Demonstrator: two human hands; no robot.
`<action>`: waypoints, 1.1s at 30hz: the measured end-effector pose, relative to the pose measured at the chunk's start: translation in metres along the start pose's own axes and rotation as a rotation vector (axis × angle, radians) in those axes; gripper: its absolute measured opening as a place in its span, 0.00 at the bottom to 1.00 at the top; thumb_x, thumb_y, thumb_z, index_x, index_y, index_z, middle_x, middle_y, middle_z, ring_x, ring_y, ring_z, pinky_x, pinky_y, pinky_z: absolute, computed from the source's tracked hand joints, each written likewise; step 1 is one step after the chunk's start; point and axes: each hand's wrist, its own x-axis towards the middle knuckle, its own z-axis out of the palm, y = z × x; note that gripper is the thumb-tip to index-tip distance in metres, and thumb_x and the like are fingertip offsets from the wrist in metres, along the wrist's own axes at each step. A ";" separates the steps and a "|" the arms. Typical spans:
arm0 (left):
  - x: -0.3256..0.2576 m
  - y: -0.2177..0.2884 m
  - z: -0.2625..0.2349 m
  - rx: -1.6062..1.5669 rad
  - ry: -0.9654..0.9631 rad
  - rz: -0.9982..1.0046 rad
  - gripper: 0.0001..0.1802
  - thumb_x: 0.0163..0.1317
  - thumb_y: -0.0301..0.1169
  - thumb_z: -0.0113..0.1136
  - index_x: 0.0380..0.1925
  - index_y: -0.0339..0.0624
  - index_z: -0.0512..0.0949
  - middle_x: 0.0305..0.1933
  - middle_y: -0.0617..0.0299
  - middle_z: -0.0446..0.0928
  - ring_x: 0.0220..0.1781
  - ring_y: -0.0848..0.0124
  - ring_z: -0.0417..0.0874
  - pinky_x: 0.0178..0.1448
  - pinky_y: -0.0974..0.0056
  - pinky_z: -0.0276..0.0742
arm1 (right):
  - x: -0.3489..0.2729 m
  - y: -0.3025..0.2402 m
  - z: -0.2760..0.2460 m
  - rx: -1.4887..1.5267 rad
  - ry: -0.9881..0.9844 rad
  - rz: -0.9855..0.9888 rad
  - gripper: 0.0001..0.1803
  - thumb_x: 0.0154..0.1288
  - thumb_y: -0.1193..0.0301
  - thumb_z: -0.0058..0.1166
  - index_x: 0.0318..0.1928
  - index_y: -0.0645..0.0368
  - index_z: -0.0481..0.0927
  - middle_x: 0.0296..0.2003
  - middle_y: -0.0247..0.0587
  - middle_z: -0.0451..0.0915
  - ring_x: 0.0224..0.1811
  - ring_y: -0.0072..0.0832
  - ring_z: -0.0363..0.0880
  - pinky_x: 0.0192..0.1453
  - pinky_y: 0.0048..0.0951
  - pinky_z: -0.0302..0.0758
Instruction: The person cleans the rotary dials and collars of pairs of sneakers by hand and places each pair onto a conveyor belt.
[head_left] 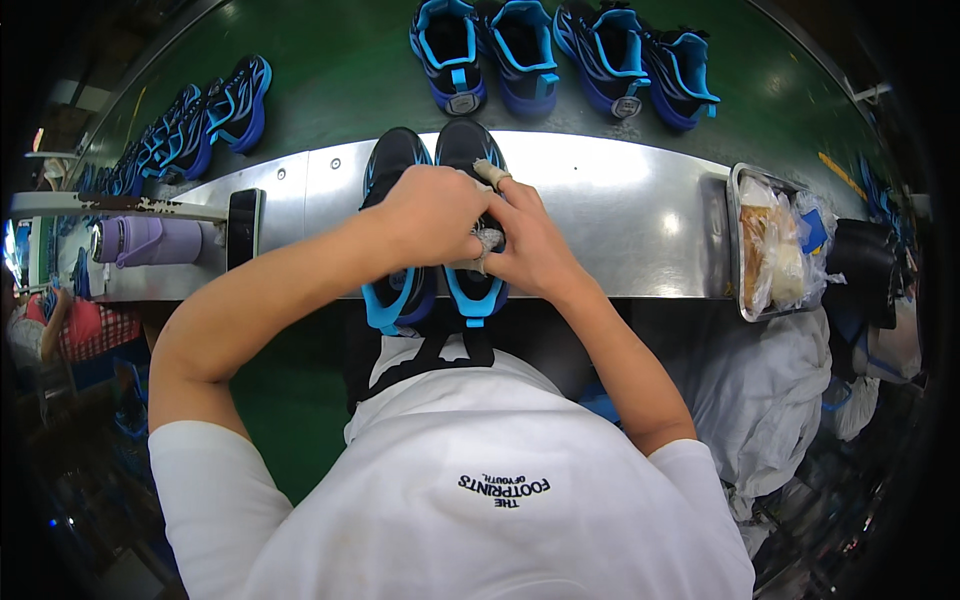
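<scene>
A pair of black-and-blue sneakers is set side by side, toes far and heels near, at the near edge of the metal ledge (620, 190). Over the lacing area of the right sneaker (464, 148) both hands are brought together; the left sneaker (396, 152) is partly covered by the left hand (432, 215). Left fingers are curled inward, tips hidden; a grip on a lace cannot be told. On the right hand (535, 240), forefinger and thumb are spread, beige wraps (490, 174) are worn, and whether anything is pinched cannot be told. Progress, as judged: uppers and soles are already joined on both; handling of the right sneaker is apparently unfinished; completion of the left sneaker cannot be judged, its lacing being mostly covered. Beyond, four similar sneakers (540, 86) are stood on the green conveyor belt (330, 60), their lacing not clearly shown.
</scene>
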 end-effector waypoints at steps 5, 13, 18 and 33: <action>0.003 -0.004 -0.009 -0.109 -0.022 -0.020 0.17 0.41 0.38 0.66 0.30 0.40 0.83 0.27 0.51 0.81 0.32 0.51 0.83 0.39 0.53 0.79 | 0.002 0.001 -0.001 0.005 -0.047 0.011 0.38 0.43 0.67 0.69 0.60 0.56 0.73 0.69 0.48 0.63 0.66 0.49 0.62 0.69 0.44 0.67; -0.053 0.012 0.009 -0.244 0.357 -0.118 0.15 0.55 0.31 0.68 0.40 0.40 0.75 0.37 0.56 0.73 0.40 0.59 0.78 0.40 0.59 0.74 | 0.007 0.027 -0.035 0.362 -0.163 0.001 0.36 0.51 0.58 0.71 0.62 0.52 0.77 0.64 0.52 0.68 0.67 0.46 0.64 0.72 0.42 0.62; -0.082 0.036 0.032 -1.251 0.060 -0.735 0.13 0.67 0.32 0.59 0.46 0.36 0.77 0.44 0.54 0.80 0.28 0.73 0.79 0.26 0.73 0.72 | 0.023 0.019 -0.048 0.377 -0.240 -0.123 0.29 0.52 0.65 0.69 0.58 0.49 0.82 0.45 0.41 0.72 0.50 0.35 0.71 0.59 0.33 0.69; -0.075 0.079 0.055 -2.034 0.508 -0.562 0.21 0.68 0.24 0.49 0.61 0.29 0.69 0.56 0.51 0.77 0.48 0.65 0.84 0.38 0.69 0.81 | 0.020 0.007 -0.031 0.189 -0.017 -0.231 0.17 0.49 0.68 0.69 0.44 0.48 0.87 0.29 0.38 0.69 0.34 0.36 0.71 0.40 0.36 0.71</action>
